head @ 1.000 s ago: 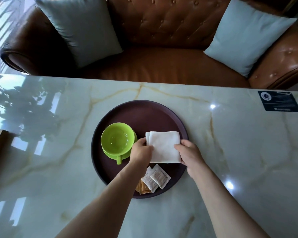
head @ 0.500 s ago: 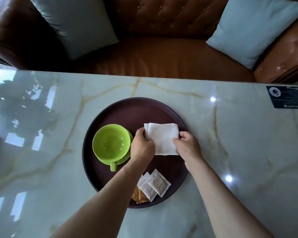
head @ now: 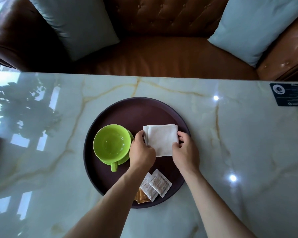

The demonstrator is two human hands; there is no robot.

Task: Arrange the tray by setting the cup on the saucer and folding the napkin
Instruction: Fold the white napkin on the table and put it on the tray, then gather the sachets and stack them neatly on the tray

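A round dark purple tray (head: pixel 132 109) lies on the marble table. On its left half a lime green cup (head: pixel 111 143) stands on a matching green saucer (head: pixel 122 160), handle pointing toward me. To the right lies a white napkin (head: pixel 162 139), folded into a thick square with layered edges showing on its left side. My left hand (head: pixel 141 152) pinches the napkin's left edge and my right hand (head: pixel 185 152) grips its right edge, both low on the cloth.
Several sugar sachets (head: pixel 153 186) lie at the tray's near edge, partly under my left forearm. A dark label (head: pixel 289 94) is stuck to the table at far right. A brown leather sofa (head: pixel 162 55) with two pale blue cushions stands beyond the table.
My head has tilted further down, so the tray sits lower in view. Both hands stay on the napkin's sides; the folded napkin has barely shifted.
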